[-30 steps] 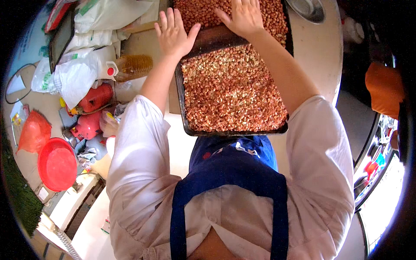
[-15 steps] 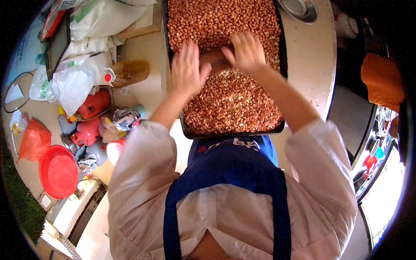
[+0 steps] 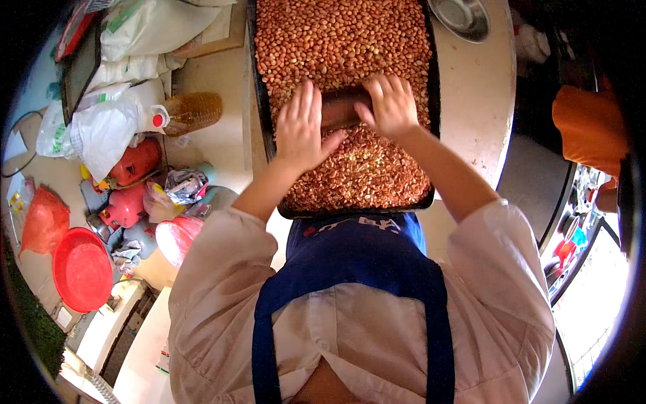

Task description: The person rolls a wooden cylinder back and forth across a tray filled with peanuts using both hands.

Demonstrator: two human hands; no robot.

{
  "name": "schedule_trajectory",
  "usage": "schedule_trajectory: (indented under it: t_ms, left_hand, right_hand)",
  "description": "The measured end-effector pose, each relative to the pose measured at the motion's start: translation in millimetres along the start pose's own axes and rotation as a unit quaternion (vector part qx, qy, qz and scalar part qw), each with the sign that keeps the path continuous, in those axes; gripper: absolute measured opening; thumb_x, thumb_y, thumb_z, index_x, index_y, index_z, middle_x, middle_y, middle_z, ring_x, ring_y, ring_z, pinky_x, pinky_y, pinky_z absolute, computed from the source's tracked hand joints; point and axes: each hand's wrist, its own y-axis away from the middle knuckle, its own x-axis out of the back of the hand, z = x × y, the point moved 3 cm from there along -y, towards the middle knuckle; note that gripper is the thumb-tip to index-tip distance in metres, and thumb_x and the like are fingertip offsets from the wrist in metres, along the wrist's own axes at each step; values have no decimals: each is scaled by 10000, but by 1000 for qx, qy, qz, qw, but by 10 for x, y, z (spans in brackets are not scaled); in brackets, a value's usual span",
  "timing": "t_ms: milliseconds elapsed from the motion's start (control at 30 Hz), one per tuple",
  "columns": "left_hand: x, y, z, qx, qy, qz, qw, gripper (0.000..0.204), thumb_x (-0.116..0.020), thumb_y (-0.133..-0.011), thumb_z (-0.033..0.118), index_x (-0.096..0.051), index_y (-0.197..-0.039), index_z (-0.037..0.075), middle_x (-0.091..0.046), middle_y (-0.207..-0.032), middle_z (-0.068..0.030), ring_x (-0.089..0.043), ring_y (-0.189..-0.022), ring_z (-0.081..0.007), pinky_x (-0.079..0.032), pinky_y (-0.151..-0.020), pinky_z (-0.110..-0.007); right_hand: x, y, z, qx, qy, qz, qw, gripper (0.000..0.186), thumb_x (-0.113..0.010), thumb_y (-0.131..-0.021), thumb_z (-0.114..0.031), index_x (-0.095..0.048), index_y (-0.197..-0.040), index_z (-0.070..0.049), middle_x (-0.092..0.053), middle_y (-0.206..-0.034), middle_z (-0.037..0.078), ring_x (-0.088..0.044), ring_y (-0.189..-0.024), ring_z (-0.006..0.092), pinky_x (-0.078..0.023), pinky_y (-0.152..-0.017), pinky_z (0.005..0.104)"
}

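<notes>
A dark brown rolling pin (image 3: 341, 108) lies crosswise on peanuts in a long black-rimmed tray (image 3: 434, 81) in front of me. My left hand (image 3: 303, 128) rests flat over its left end, fingers stretched forward and thumb out to the side. Over the right end my right hand (image 3: 391, 108) lies the same way, its thumb pointing inward. Neither hand wraps round the pin. Whole reddish peanuts (image 3: 343, 40) fill the far part of the tray. Nearer to me, crushed peanuts (image 3: 363, 175) show pale broken pieces. The pin's ends are hidden under my hands.
A metal bowl (image 3: 464, 19) sits at the far right of the table. On the left are a bottle of brownish liquid (image 3: 195, 113), white plastic bags (image 3: 108, 135) and a red basin (image 3: 83, 269). Orange cloth (image 3: 589, 128) shows at the right.
The rolling pin and both my hands have come a little toward me over the peanuts. My hands stay flat on it. The whole view has shifted slightly.
</notes>
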Motion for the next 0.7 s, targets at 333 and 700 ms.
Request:
schedule_trajectory:
  t_ms: [333, 700]
  left_hand:
    - [-40, -377, -296, 45, -71, 70, 994, 1016, -499, -943, 693, -250, -1590, -49, -211, -1669, -266, -210, -1545, -418, -222, -1222, -552]
    - [235, -367, 303, 29, -102, -126, 986, 874, -820, -827, 270, -364, -1560, 134, -512, -1475, -139, -489, -1359, -298, -386, -1157, -463]
  right_hand:
    - [37, -492, -2, -57, 54, -18, 997, 832, -450, -945, -759, -517, -1443, -96, -482, -1514, 148, -424, -1425, 321, -347, -1183, 486]
    - [360, 64, 113, -32, -3, -121, 992, 863, -904, -671, -430, -527, -1380, -115, -595, -1330, 94, -531, -1311, 289, -384, -1154, 447]
